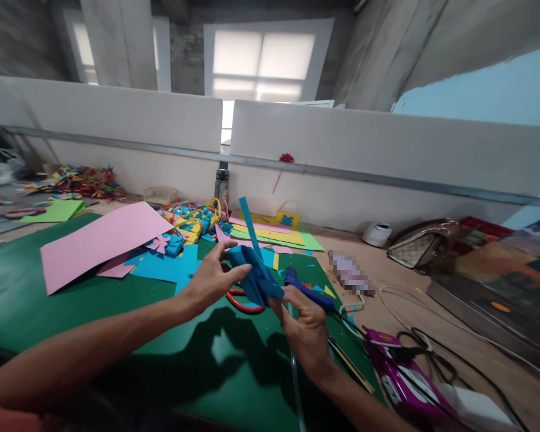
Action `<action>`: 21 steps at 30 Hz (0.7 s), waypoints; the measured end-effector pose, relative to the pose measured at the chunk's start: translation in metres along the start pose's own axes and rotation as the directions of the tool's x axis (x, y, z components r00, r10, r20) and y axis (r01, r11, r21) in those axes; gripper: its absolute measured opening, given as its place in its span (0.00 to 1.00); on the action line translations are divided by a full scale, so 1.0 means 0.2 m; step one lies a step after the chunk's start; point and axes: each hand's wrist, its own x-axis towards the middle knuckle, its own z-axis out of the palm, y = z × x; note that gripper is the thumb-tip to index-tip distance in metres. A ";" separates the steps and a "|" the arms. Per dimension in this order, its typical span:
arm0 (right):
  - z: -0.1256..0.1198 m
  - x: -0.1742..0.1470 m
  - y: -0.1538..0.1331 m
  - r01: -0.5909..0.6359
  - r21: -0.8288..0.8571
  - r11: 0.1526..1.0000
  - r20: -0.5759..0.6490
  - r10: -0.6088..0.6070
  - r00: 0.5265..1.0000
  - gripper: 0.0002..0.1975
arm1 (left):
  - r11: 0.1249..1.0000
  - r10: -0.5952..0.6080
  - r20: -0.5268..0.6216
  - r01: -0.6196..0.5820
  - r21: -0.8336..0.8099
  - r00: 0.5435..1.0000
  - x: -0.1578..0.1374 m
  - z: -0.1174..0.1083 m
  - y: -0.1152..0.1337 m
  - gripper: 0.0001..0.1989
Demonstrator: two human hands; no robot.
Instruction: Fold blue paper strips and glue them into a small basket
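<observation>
A folded blue craft-paper piece [257, 277] is raised over the green mat, with a narrow blue strip [249, 223] standing up from it. My left hand [213, 277] grips its left side, the thumb lying across the folds. At the lower right corner, my right hand [306, 329] pinches the same piece between thumb and fingers. A clear, thin stick [296, 378] runs down beside my right hand; whether it is held cannot be told. Red-handled scissors [246, 308] lie partly hidden below the paper. Just behind my right hand rests a blue glue gun [314, 295].
The green mat [9, 312] carries a pink sheet [103, 243], blue sheets [162, 264] and scraps. Behind are finished-looking paper pieces [193, 222] and stacked coloured sheets [279, 235]. At right are a blurred phone-like object [350, 273], a purple power box [400, 375], cables and a handbag [420, 246].
</observation>
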 end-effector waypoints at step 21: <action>-0.01 0.00 -0.05 -0.402 0.154 0.902 0.361 0.328 0.873 0.15 | 0.672 -0.146 0.323 0.333 -0.661 0.935 0.03 -0.03 -0.01 0.16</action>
